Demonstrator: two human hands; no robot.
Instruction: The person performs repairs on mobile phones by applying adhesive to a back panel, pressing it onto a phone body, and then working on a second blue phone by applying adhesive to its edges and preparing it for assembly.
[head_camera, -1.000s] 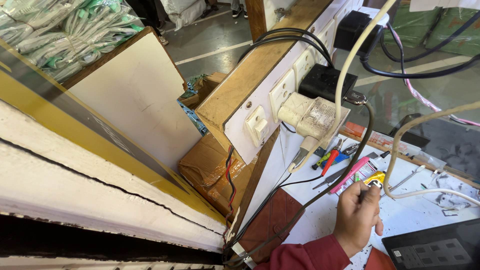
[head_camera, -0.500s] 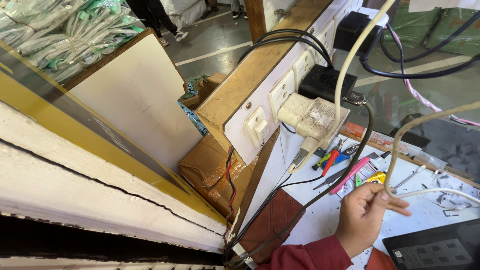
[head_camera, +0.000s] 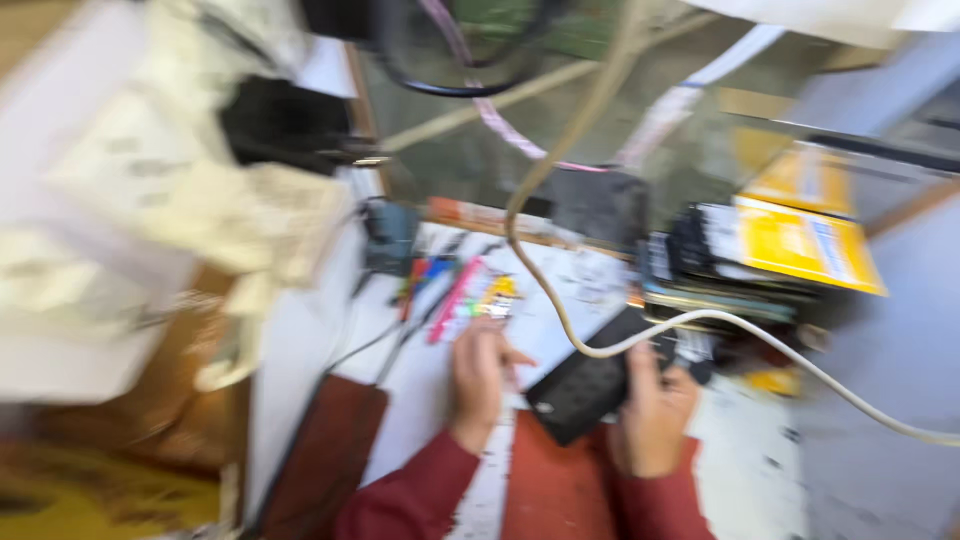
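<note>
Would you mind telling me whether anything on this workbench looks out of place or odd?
A pale cable hangs in a loop across the bench, draping over the black device by the right hand. Motion blur hides finer detail.

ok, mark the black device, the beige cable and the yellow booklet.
black device (head_camera: 590, 385), head view, middle of its dark top face.
beige cable (head_camera: 560, 315), head view, on the curve above the device.
yellow booklet (head_camera: 800, 245), head view, middle of its cover.

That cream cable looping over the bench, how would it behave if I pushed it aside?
The cream cable hangs in a loose curve, so it is probably floppy and would swing back. It crosses the black flat device by the right hand, so it may drag there.
</note>
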